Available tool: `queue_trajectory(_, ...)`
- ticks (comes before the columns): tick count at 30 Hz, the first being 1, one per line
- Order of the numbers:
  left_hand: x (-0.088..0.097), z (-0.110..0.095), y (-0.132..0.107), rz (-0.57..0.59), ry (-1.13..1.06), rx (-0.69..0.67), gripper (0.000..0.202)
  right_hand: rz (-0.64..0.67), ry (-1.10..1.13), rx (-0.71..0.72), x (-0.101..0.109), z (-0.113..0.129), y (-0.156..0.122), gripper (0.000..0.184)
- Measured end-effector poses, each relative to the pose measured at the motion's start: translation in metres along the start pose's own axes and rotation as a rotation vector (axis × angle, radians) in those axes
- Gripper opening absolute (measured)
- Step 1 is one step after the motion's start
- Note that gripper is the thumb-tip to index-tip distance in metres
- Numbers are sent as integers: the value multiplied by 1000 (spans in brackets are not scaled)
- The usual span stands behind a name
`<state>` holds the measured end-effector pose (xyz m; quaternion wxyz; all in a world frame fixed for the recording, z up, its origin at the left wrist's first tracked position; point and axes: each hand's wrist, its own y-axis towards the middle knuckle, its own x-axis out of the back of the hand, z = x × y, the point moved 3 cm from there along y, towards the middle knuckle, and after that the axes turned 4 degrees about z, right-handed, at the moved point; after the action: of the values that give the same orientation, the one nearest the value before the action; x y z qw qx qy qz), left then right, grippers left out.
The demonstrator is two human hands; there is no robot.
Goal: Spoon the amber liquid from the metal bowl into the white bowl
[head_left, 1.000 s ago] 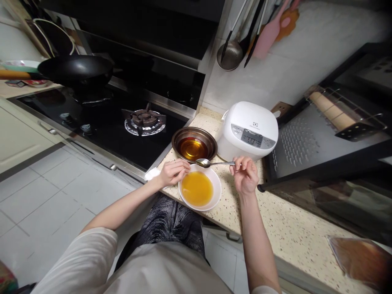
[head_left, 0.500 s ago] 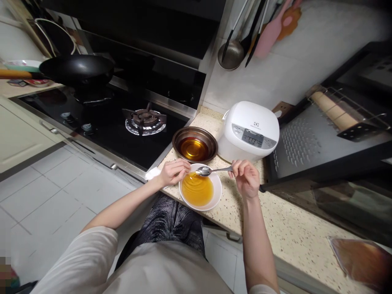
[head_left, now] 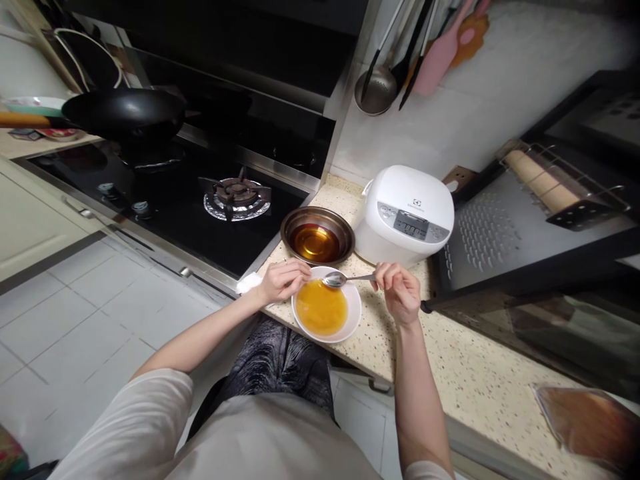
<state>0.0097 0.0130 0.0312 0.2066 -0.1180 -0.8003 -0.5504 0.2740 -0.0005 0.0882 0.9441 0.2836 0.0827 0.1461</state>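
A white bowl (head_left: 354,319) of yellow-orange liquid (head_left: 321,308) stands at the counter's front edge. My left hand (head_left: 285,280) is closed on the bowl's left rim, thumb and fingertips at the edge. Between the fingers of my right hand (head_left: 400,290) is the handle of a metal spoon (head_left: 335,279). The spoon's head hangs over the far side of the bowl, above the liquid. Just behind the bowl sits a brown metal basin (head_left: 345,230) with clear amber liquid in it.
A white rice cooker (head_left: 407,207) stands behind my right hand. On the left is a black gas hob with a burner (head_left: 237,193) and a wok (head_left: 125,113). A white tissue (head_left: 249,283) lies by my left wrist. A black oven (head_left: 540,293) flanks the counter's right.
The spoon has shifted slightly right over the bowl. Liquid dripping near its tip has stopped, and the ripples in the bowl have smoothed. My left hand stays on the rim.
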Motion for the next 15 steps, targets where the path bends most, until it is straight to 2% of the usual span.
queue_trajectory(4, 0, 0, 0, 2, 2, -3, 25, -66, 66, -57, 0, -3, 3, 38)
queue_trajectory(9, -1, -1, 0, -3, 9, -12, 24, -266, 163, -101, 4, -12, 9, 42)
queue_trajectory(12, 0, -1, 1, -6, 13, -6, 25, -388, 168, -87, 9, -22, 11, 43)
queue_trajectory(15, 0, -1, 1, -7, 12, -12, 23, -432, 147, -59, 10, -33, 12, 42)
